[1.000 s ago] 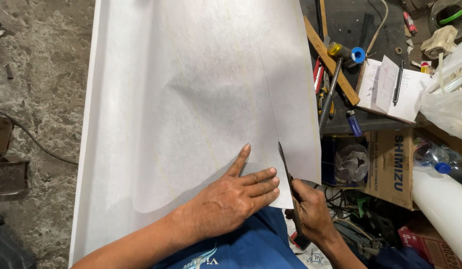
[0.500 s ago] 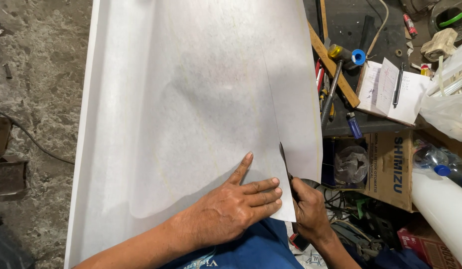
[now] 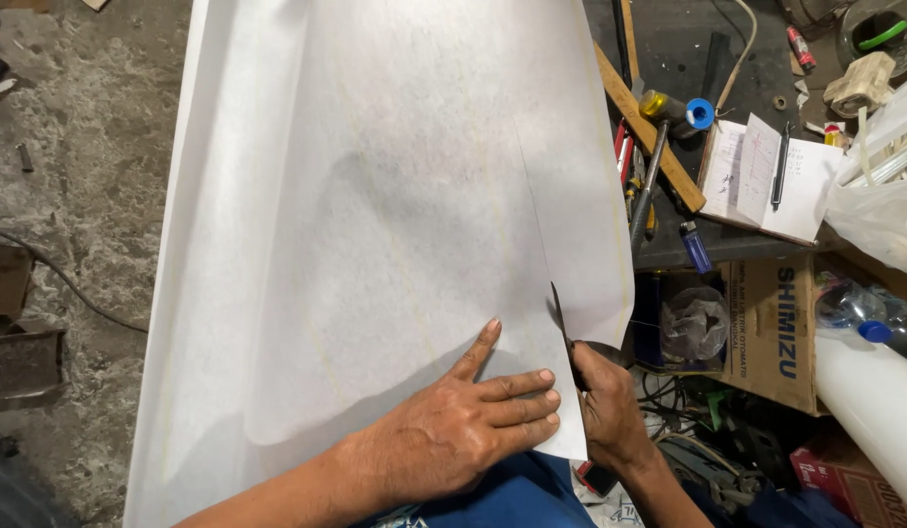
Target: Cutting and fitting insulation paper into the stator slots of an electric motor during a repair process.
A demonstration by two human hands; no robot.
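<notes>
A large white sheet (image 3: 395, 196) lies spread over a long white panel (image 3: 194, 244). My left hand (image 3: 463, 425) presses flat on the sheet's near edge, fingers pointing right. Just to its right, my right hand (image 3: 605, 411) grips a dark-bladed knife (image 3: 563, 328), blade tip pointing away from me along a straight crease or cut line in the sheet. A narrow strip of sheet (image 3: 590, 225) lies to the right of that line.
A cluttered dark workbench at the right holds a wooden stick (image 3: 649, 127), a notebook with a pen (image 3: 771, 176), a blue lighter (image 3: 696, 246) and tools. A cardboard box (image 3: 776, 328), a white pipe (image 3: 874, 411) and plastic bags stand nearby. Concrete floor lies at the left.
The knife blade has moved a little along the line in the sheet and the strip at the right has parted further. My left hand stays pressed on the sheet.
</notes>
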